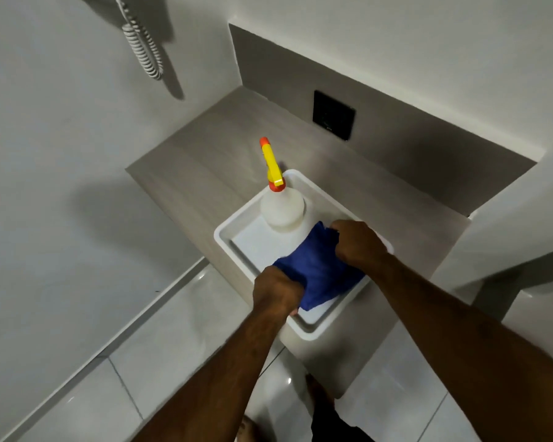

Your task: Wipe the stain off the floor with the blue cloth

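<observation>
The blue cloth (pixel 316 272) lies in a white tray (pixel 227 231) on a grey ledge. My left hand (pixel 276 290) grips the cloth's near left edge with closed fingers. My right hand (pixel 356 242) is closed on its far right corner. The cloth is stretched between both hands just above the tray's floor. No stain shows on the glossy floor tiles (pixel 173 339) below the ledge.
A white spray bottle (pixel 283 208) with a yellow and orange nozzle stands in the tray's far corner, close to the cloth. The ledge (pixel 205 161) carries a black wall plate (pixel 332 114) behind it. A coiled white cord (pixel 144 49) hangs on the left wall. My feet show at the bottom.
</observation>
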{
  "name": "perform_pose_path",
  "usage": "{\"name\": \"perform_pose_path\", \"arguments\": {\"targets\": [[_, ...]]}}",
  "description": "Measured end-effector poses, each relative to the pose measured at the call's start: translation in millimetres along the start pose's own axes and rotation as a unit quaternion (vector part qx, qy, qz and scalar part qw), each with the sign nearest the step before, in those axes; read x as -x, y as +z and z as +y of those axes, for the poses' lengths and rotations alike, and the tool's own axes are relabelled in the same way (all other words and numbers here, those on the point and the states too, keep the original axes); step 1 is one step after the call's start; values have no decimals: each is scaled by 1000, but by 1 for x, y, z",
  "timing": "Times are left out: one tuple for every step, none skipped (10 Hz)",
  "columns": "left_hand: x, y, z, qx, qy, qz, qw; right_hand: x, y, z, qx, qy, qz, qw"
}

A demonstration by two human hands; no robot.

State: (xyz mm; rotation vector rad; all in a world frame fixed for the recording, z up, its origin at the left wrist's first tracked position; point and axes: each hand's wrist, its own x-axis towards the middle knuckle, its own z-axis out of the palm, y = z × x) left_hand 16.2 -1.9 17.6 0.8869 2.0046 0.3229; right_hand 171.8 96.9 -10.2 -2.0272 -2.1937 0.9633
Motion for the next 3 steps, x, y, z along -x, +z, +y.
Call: {"name": "perform_pose_path", "arguments": {"targets": [[9, -8, 1, -129, 82, 47, 987, 11, 6, -1, 4, -1, 88, 996], [17, -40, 0, -213, 140, 124, 959, 28, -8, -12, -23, -26, 227, 973], [21, -106, 5, -252, 190, 272, 909, 38, -36, -44, -50, -83, 309, 946]]}}
